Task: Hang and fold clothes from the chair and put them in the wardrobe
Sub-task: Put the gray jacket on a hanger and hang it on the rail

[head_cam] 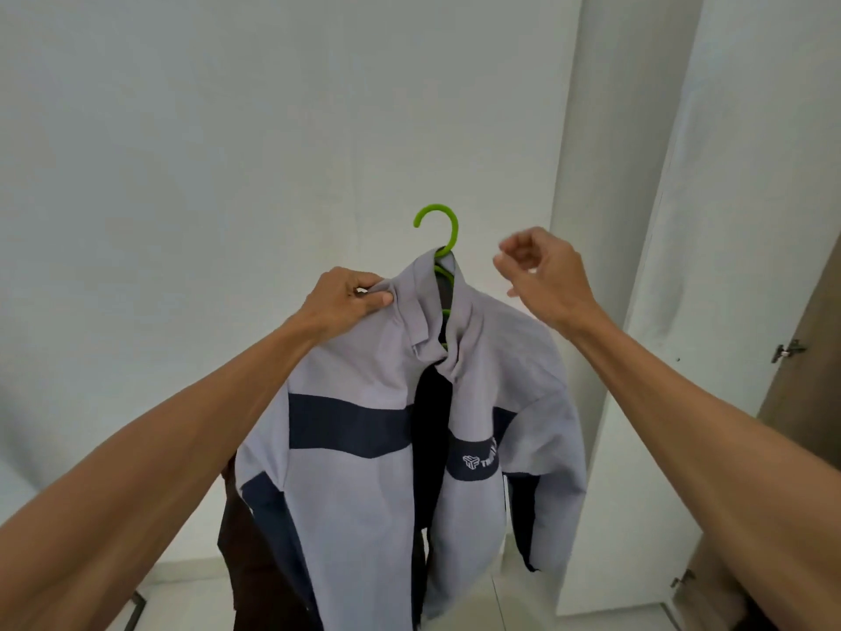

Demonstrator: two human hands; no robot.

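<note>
A grey jacket (364, 403) with dark navy bands hangs on a green hanger (443, 230), held up in front of a white wall. Its front is open and the collar stands up around the hanger's neck. My left hand (348, 298) pinches the jacket's left shoulder beside the collar and carries the weight. Raised to the right of the hook, my right hand (541, 271) has loosely curled fingers and holds nothing; it is clear of both hanger and jacket. A brown garment (241, 562) shows below, behind the jacket's lower left.
A white wardrobe door (737, 220) stands open at the right, its metal hinges (789, 350) on the wooden inner side. A white panel (605, 175) runs floor to ceiling beside it. Pale floor tiles (191, 594) lie below.
</note>
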